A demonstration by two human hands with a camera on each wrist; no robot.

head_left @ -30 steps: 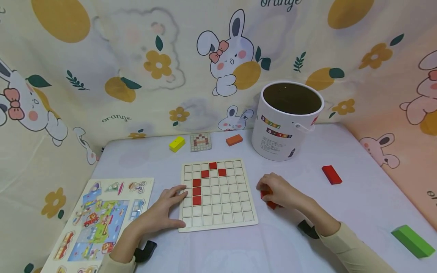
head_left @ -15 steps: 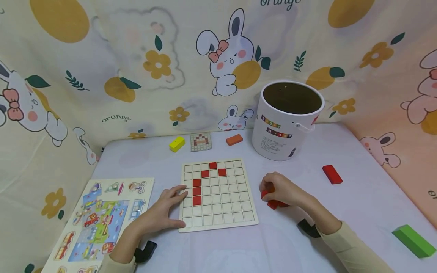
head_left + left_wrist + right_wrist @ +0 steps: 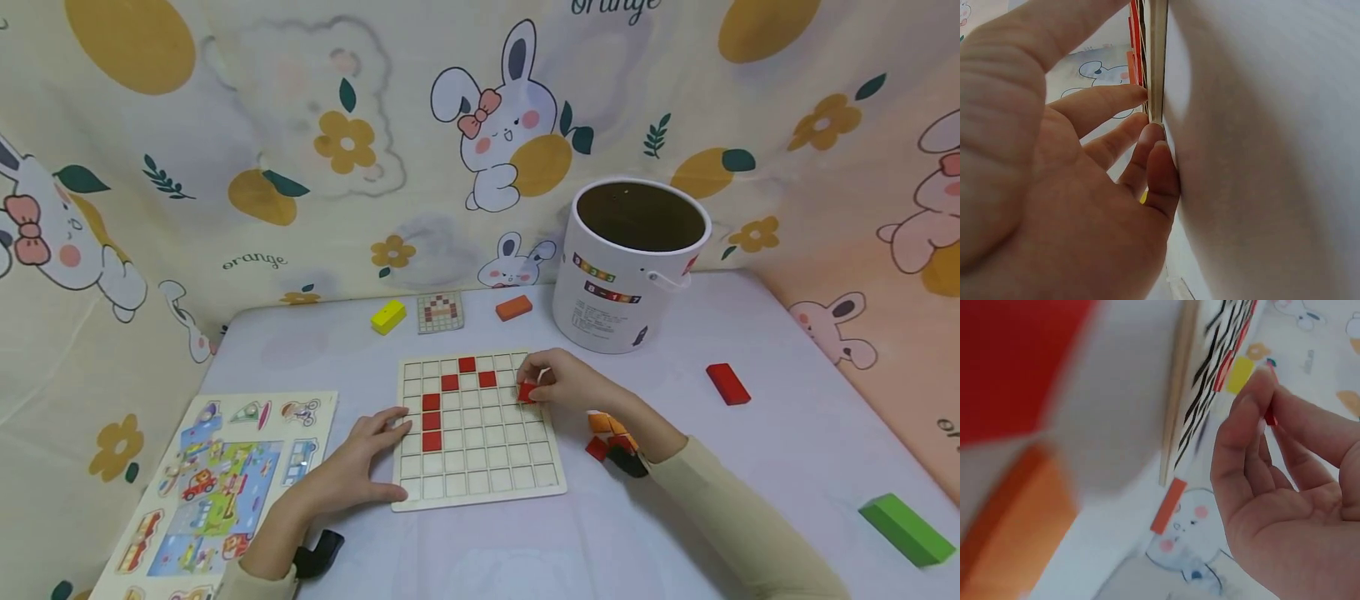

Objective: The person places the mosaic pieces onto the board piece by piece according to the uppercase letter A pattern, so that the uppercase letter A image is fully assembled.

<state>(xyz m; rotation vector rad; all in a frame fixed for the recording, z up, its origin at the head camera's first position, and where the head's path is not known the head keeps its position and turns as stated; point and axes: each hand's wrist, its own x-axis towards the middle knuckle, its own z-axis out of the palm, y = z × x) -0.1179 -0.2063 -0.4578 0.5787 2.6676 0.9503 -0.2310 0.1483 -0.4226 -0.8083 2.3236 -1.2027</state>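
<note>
A pale grid board [image 3: 480, 467] lies mid-table with several red square tiles set in its cells, among them a red tile [image 3: 432, 421] on the left side. My left hand [image 3: 341, 471] touches the board's left edge with fingers and thumb spread; the left wrist view shows its fingertips [image 3: 1138, 94] against that edge. Over the board's upper right part, my right hand [image 3: 573, 383] pinches a red square tile [image 3: 527, 392] between thumb and fingers. The same red tile [image 3: 1270, 416] shows in the right wrist view, above the board's surface.
Loose orange and red tiles [image 3: 600, 423] lie under my right forearm. A white bucket [image 3: 600, 308] stands behind. A small pattern card [image 3: 440, 313], yellow block [image 3: 388, 317], orange block [image 3: 513, 308], red block [image 3: 727, 384], green block [image 3: 906, 529] and picture puzzle board [image 3: 307, 408] lie around.
My right hand has moved left and away from me, from the loose tiles to above the grid board, carrying a red tile. My left hand stays at the board's edge.
</note>
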